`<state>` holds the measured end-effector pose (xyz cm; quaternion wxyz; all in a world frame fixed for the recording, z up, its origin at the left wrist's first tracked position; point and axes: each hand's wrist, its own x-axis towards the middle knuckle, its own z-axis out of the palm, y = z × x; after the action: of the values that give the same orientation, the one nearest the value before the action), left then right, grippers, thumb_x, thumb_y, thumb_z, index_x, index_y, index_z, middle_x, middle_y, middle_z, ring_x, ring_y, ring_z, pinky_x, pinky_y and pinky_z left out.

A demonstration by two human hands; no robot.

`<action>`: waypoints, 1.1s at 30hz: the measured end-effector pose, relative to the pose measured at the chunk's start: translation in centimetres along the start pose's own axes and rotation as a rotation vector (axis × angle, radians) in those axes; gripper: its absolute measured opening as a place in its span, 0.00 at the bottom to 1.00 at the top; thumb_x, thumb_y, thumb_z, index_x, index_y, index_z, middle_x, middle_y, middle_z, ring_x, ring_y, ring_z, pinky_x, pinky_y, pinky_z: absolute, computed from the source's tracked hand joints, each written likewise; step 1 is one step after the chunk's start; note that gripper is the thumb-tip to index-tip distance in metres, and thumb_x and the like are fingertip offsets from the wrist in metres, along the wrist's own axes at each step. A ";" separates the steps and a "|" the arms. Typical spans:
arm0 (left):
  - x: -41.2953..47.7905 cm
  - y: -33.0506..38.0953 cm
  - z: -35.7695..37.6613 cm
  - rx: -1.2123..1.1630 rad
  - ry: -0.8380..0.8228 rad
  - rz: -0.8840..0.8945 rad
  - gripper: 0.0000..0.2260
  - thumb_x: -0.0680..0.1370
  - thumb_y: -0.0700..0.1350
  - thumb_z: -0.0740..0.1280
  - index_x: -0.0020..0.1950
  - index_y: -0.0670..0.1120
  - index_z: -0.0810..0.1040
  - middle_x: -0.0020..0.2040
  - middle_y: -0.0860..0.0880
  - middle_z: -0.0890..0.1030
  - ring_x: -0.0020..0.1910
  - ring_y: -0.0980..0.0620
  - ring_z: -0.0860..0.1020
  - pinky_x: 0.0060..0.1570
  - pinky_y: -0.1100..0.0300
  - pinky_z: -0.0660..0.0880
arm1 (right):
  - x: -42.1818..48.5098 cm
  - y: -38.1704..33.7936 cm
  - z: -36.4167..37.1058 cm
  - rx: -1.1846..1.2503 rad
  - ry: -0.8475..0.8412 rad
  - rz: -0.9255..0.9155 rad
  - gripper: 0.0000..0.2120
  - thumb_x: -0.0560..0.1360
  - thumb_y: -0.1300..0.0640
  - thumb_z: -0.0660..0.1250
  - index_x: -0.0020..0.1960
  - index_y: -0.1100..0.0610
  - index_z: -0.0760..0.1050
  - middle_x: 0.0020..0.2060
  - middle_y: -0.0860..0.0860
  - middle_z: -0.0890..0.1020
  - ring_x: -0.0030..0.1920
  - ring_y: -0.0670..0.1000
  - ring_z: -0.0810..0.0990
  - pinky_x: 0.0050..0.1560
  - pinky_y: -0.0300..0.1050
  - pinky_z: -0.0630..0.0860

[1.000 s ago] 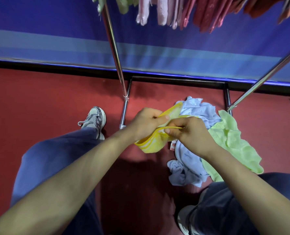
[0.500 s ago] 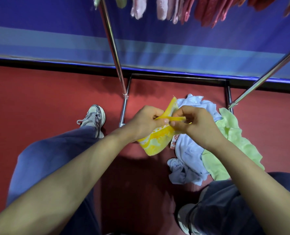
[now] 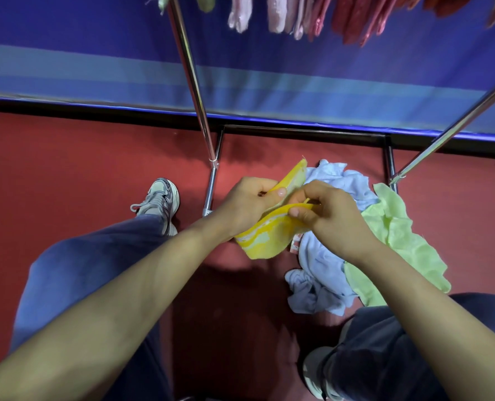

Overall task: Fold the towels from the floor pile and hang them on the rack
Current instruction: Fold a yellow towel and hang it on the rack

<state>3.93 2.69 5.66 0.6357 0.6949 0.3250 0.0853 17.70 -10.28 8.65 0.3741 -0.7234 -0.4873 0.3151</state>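
Both hands, left hand [image 3: 247, 202] and right hand [image 3: 326, 215], pinch the yellow towel [image 3: 265, 241] mid-fold above the floor pile [image 3: 327, 264]; next, probably square the edges; rack [image 3: 192, 82] just behind.

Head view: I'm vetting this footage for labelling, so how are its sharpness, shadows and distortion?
In the head view, wide-angle distortion splays the rack poles outward; the hanging towels at the top edge look soft; a shadow darkens the red floor beneath the arms; the yellow towel, left hand and right hand are sharp and evenly lit.

Head-worn view, steeply downward, close.
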 end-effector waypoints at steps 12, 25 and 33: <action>0.4 0.1 -0.5 -0.016 0.194 0.051 0.31 0.72 0.63 0.65 0.47 0.32 0.77 0.39 0.47 0.73 0.40 0.50 0.69 0.42 0.53 0.67 | -0.3 -0.7 0.2 0.014 0.218 -0.230 0.03 0.71 0.58 0.71 0.43 0.55 0.83 0.38 0.48 0.82 0.38 0.49 0.81 0.40 0.52 0.77; 0.6 -0.3 -0.2 -0.012 0.200 0.057 0.31 0.71 0.63 0.65 0.44 0.31 0.74 0.37 0.47 0.68 0.38 0.49 0.65 0.41 0.53 0.64 | -0.3 -1.2 0.1 0.125 0.239 -0.090 0.01 0.65 0.61 0.70 0.36 0.58 0.81 0.36 0.53 0.75 0.34 0.55 0.74 0.35 0.52 0.72; 0.5 -0.2 -0.2 -0.023 0.181 0.037 0.30 0.71 0.62 0.65 0.43 0.31 0.74 0.37 0.46 0.67 0.38 0.48 0.65 0.40 0.53 0.63 | -0.4 -1.2 0.3 0.239 0.226 0.013 0.08 0.61 0.54 0.66 0.36 0.58 0.79 0.31 0.60 0.80 0.33 0.64 0.75 0.33 0.59 0.75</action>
<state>4.18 3.13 5.37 0.6100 0.6830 0.3672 0.1631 16.73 -10.29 9.50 0.5081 -0.7076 -0.3964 0.2899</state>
